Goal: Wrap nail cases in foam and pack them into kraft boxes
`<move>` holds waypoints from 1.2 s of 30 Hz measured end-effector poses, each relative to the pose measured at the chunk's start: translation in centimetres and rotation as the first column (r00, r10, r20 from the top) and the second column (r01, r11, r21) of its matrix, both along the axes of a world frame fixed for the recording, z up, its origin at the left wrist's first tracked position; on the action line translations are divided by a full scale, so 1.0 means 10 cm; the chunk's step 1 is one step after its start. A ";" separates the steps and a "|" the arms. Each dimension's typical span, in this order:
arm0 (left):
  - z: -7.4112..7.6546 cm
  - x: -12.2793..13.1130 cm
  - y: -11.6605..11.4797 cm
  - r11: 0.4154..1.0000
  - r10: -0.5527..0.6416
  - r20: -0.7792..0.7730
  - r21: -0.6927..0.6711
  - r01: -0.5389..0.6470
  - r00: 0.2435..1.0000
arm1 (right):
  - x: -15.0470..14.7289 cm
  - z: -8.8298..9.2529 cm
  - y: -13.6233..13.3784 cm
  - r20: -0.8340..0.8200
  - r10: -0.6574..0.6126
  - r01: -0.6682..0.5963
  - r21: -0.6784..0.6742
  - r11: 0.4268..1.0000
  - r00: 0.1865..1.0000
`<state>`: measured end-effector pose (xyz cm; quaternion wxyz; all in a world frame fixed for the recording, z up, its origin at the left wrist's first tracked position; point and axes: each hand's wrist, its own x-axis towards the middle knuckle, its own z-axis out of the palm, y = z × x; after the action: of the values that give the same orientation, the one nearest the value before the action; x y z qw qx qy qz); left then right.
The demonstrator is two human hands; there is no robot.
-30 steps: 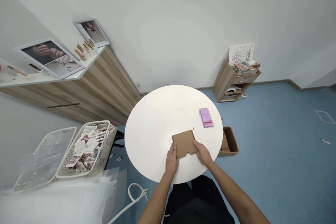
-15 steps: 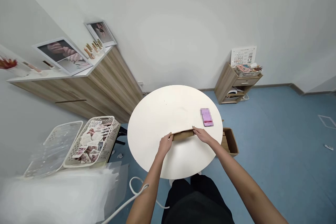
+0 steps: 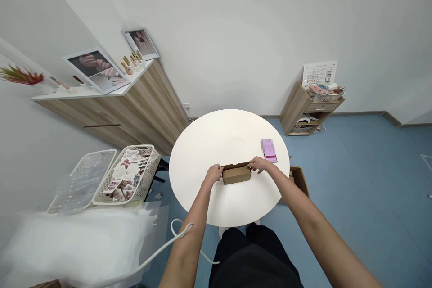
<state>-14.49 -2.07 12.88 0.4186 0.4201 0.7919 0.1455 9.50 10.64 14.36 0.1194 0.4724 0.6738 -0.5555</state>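
Note:
A small brown cardboard box (image 3: 236,175) rests on the white round table (image 3: 199,144), its long front wall facing me. Along its back edge a darker strip of flap or inner wall shows. My left hand (image 3: 213,174) is closed on the box's left end, fingers bent at the corner. At the right end, my right hand (image 3: 258,164) pinches the back corner or flap; its fingertips are partly hidden. Beyond my right hand lies a phone (image 3: 269,152) with a purple screen, partly pixelated.
On my left stand a white basket (image 3: 153,155) of small packets, blurred white sheets (image 3: 87,238) and a white cable (image 3: 162,248). A wooden cabinet (image 3: 158,103) is behind them. An open carton (image 3: 300,180) sits on the floor right of the table, below a small shelf unit (image 3: 293,105).
The box has tipped so its front wall shows fully, and the darker back strip is visible. Both hands remain at its ends. The view has shifted slightly left.

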 end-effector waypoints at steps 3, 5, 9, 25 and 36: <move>0.01 0.01 -0.05 0.999 0.034 0.075 -0.002 -0.034 0.997 | 0.03 -0.02 -0.03 -0.020 0.013 -0.013 -0.011 1.000 1.000; 0.03 0.00 -0.11 0.999 0.037 0.106 0.004 -0.038 0.994 | 0.05 -0.03 -0.07 -0.021 0.017 -0.017 0.001 1.000 1.000; 0.06 -0.03 -0.22 0.999 0.012 0.129 0.041 -0.017 0.992 | 0.07 -0.06 -0.16 -0.030 0.001 0.001 0.062 0.998 1.000; -0.54 0.57 -0.90 0.830 -0.132 -0.422 0.447 0.333 0.897 | 0.31 -0.60 -1.03 -0.069 0.188 -0.091 0.684 0.724 0.980; -0.55 0.29 -0.78 0.819 -0.229 -0.482 0.373 0.435 0.846 | 0.14 -0.57 -1.18 -0.104 0.008 0.064 0.673 0.737 0.995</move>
<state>-11.58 -9.91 7.34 0.1450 0.6642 0.7151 0.1625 10.87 -1.18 8.67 -0.1021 0.4651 0.8272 -0.2984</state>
